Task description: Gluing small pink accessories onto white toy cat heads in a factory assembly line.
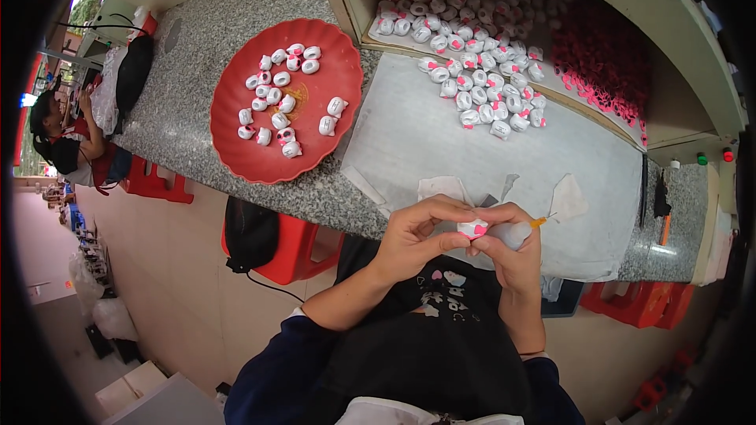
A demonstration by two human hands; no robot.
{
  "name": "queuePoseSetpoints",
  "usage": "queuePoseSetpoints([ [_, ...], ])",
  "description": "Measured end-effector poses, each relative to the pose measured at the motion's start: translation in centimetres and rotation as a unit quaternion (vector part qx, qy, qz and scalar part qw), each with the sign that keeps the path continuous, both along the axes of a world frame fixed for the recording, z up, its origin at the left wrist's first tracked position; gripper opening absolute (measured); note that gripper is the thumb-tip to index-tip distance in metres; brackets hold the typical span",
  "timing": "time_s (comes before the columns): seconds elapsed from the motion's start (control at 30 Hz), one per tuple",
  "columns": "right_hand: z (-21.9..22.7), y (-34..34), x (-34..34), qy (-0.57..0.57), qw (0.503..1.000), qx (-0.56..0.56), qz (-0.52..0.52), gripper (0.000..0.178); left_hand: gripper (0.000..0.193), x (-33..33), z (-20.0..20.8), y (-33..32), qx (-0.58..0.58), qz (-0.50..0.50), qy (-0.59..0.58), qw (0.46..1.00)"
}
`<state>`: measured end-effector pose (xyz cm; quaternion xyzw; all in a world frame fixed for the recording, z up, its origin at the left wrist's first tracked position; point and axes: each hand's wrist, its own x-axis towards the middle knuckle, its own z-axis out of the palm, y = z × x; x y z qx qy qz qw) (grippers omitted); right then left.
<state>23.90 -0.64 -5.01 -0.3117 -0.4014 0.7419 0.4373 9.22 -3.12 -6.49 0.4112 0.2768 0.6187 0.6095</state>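
White piece with pink patch point(472, 228) sits between both hands, above the white sheet's point(394, 153) near edge. Left hand point(405, 253): thumb and fingers pinching it. Right hand point(516, 264): curled round an orange-tipped translucent bottle point(514, 235), thumb tip at the piece.

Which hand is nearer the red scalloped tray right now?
Left. The left hand is below and right of the red scalloped tray in view, not touching it; the right hand is farther right, beyond the left.
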Motion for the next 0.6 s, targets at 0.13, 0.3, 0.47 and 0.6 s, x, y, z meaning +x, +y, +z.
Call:
queuePoseSetpoints([
  [0.13, 0.1, -0.1, 0.2, -0.01, 1.0, 0.01, -0.007, 0.023, 0.022, 0.1, 0.5, 0.0, -0.036, -0.026, -0.02, 0.999],
  [0.3, -0.3, 0.0, -0.3, 0.027, 0.999, 0.008, -0.02, 0.026, 0.019, -0.6, 0.3, 0.7, -0.058, -0.095, -0.092, 0.99],
  [0.47, -0.4, 0.4, -0.7, -0.01, 0.998, -0.016, -0.06, 0.034, 0.017, -5.7, 1.3, 2.6, 0.066, 0.14, 0.298, 0.942],
  [0.6, -1.4, 0.7, 1.5, -0.06, 0.993, 0.007, -0.097, 0.032, 0.033, -11.8, 2.7, 5.5, 0.019, 0.314, 0.659, 0.683],
])
